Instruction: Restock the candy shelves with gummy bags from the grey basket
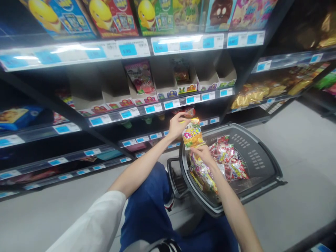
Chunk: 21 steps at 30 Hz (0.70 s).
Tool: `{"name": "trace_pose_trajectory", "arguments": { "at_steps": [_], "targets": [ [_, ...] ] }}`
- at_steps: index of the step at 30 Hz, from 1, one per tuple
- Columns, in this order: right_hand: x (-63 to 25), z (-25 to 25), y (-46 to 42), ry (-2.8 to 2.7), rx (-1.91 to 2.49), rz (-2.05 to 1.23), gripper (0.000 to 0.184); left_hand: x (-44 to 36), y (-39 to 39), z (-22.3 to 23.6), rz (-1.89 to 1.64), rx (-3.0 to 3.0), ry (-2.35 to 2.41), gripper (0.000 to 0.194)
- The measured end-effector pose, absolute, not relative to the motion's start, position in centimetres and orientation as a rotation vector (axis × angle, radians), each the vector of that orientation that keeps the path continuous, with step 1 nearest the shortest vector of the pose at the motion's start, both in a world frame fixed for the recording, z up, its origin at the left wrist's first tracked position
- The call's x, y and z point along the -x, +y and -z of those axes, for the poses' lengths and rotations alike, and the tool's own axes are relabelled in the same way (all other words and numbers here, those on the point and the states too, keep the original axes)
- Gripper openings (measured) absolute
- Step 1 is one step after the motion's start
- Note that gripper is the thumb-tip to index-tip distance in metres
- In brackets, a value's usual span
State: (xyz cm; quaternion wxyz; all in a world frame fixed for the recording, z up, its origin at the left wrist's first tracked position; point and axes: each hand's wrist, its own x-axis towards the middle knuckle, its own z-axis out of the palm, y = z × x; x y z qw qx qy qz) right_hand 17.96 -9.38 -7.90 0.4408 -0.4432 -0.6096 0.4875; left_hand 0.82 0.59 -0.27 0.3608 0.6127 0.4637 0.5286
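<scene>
Between my two hands is a yellow-orange candy packet (193, 134) with colourful lettering, held over the near-left rim of a grey shopping basket. My left hand (178, 126) pinches its upper left corner. At its lower edge, my right hand (203, 153) grips it with the fingers closed. Below and beyond my right hand, the basket (265, 164) holds several red candy packets (227, 157) and a pile of purple and yellow packets (203, 173). My right forearm hides part of the contents.
Ahead, a shelf carries open cardboard display boxes (115, 92); one has a pink packet (140, 77), another an orange one (182, 72). Colourful boxes (112, 17) stand above. Gold packets (257, 92) lie on the right shelf. The basket's handle (174, 178) sits by my knee.
</scene>
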Motion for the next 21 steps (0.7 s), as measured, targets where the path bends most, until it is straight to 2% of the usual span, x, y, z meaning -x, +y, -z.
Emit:
{"name": "trace_pose_trajectory", "arguments": {
  "at_steps": [7, 14, 21],
  "targets": [
    [-17.9, 8.2, -9.6, -1.495, 1.121, -1.177, 0.045, -0.5, 0.6, 0.3, -1.323, -1.666, 1.223, 0.035],
    [-16.6, 9.7, -9.0, -1.266, 1.203, -0.985, 0.042, 1.1, 1.6, 1.3, -1.102, -1.894, 1.069, 0.053],
    [-17.2, 10.3, -9.2, -1.258, 1.302, -0.664, 0.022, 0.4, 1.6, 0.7, -1.091, -1.987, 1.061, 0.01]
  ]
}}
